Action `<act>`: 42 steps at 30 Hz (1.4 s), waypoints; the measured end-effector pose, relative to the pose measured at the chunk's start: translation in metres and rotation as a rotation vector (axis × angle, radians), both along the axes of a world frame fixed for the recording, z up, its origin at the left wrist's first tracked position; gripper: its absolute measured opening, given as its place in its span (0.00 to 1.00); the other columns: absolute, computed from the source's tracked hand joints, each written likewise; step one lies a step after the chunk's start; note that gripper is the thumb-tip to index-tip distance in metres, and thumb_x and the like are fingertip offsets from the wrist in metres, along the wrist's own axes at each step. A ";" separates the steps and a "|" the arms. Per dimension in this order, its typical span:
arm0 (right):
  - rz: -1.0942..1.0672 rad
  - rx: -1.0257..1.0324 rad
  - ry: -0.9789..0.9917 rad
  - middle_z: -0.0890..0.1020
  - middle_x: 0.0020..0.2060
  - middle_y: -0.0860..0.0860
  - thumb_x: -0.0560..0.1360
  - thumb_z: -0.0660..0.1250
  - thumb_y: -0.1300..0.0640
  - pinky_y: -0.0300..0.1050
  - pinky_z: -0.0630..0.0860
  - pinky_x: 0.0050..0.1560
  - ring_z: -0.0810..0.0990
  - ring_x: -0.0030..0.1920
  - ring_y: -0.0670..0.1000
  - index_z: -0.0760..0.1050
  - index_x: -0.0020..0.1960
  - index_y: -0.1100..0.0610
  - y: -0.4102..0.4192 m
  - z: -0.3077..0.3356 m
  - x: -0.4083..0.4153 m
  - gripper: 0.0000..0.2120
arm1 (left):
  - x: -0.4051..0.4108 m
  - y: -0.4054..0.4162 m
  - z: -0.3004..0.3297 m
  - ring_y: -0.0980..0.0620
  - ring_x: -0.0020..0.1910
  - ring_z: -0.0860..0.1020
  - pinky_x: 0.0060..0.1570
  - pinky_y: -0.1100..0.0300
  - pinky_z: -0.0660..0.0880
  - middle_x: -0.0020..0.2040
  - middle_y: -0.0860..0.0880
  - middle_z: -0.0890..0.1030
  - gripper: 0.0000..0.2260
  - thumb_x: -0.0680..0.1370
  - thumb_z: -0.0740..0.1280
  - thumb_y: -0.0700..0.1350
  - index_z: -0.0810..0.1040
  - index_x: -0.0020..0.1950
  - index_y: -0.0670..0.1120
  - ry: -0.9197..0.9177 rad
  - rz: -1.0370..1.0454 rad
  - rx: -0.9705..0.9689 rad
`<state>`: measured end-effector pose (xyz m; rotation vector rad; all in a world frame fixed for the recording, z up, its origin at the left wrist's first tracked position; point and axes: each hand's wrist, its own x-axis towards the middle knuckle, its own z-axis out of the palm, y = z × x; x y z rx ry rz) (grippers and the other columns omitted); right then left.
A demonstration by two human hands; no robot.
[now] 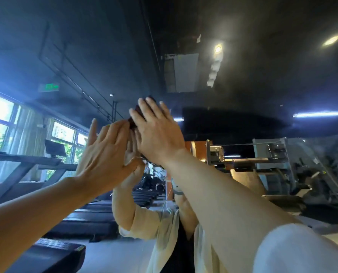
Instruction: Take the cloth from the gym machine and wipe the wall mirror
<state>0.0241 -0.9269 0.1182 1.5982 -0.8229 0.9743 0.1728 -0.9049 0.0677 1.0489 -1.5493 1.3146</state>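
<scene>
The wall mirror (243, 79) fills the view straight ahead and shows my own reflection with both arms raised. A dark maroon cloth (133, 123) is pressed flat against the glass, high up, and is mostly hidden under my right hand (158, 134). Only its edges show, at the fingertips and at the left side of that palm. My left hand (103, 154) is raised beside it with its fingers straight and apart. Its fingertips reach the cloth's left edge, and I cannot tell whether they rest on it.
Reflected in the glass are a row of treadmills (97, 213) under bright windows (2, 123) at the left and a metal gym machine (278, 164) at the right. A dark ceiling with spotlights (217, 49) is above.
</scene>
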 end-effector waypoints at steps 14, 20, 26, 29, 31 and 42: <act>-0.060 -0.120 -0.473 0.64 0.78 0.58 0.82 0.49 0.51 0.55 0.52 0.80 0.57 0.80 0.58 0.65 0.78 0.56 0.026 0.010 -0.266 0.26 | -0.243 0.005 0.001 0.44 0.69 0.70 0.75 0.33 0.52 0.69 0.44 0.72 0.35 0.73 0.55 0.62 0.68 0.73 0.41 -0.246 -0.128 0.041; -0.053 -0.185 -0.599 0.64 0.78 0.59 0.84 0.49 0.51 0.55 0.53 0.80 0.58 0.79 0.59 0.66 0.77 0.57 0.027 -0.010 -0.335 0.25 | -0.265 0.003 -0.012 0.42 0.70 0.70 0.75 0.34 0.52 0.71 0.43 0.72 0.36 0.75 0.55 0.61 0.67 0.75 0.39 -0.241 -0.125 0.047; -0.047 -0.206 -0.746 0.64 0.77 0.62 0.84 0.46 0.51 0.56 0.55 0.79 0.60 0.79 0.61 0.64 0.78 0.60 0.022 -0.043 -0.283 0.26 | -0.231 0.007 -0.042 0.40 0.72 0.68 0.74 0.35 0.50 0.73 0.40 0.70 0.39 0.74 0.60 0.63 0.65 0.76 0.37 -0.162 -0.094 0.056; -0.038 -0.127 -0.462 0.63 0.78 0.61 0.84 0.46 0.50 0.55 0.54 0.80 0.58 0.79 0.60 0.63 0.78 0.60 0.019 -0.087 -0.247 0.26 | -0.226 0.007 -0.064 0.42 0.77 0.61 0.77 0.36 0.47 0.79 0.41 0.62 0.41 0.75 0.56 0.65 0.58 0.79 0.38 -0.167 -0.040 0.094; -0.059 -0.070 -0.331 0.63 0.78 0.61 0.85 0.47 0.50 0.57 0.56 0.79 0.58 0.80 0.59 0.63 0.78 0.59 0.022 -0.125 -0.247 0.26 | -0.227 0.006 -0.081 0.44 0.79 0.56 0.77 0.41 0.44 0.80 0.43 0.56 0.42 0.76 0.56 0.67 0.50 0.81 0.42 -0.196 -0.029 0.103; -0.150 -0.003 -0.047 0.63 0.77 0.62 0.83 0.52 0.52 0.59 0.60 0.78 0.60 0.79 0.61 0.64 0.78 0.62 0.038 -0.194 -0.288 0.26 | -0.251 0.007 -0.103 0.45 0.79 0.55 0.78 0.50 0.40 0.80 0.41 0.58 0.38 0.81 0.50 0.67 0.57 0.79 0.39 -0.062 -0.036 0.125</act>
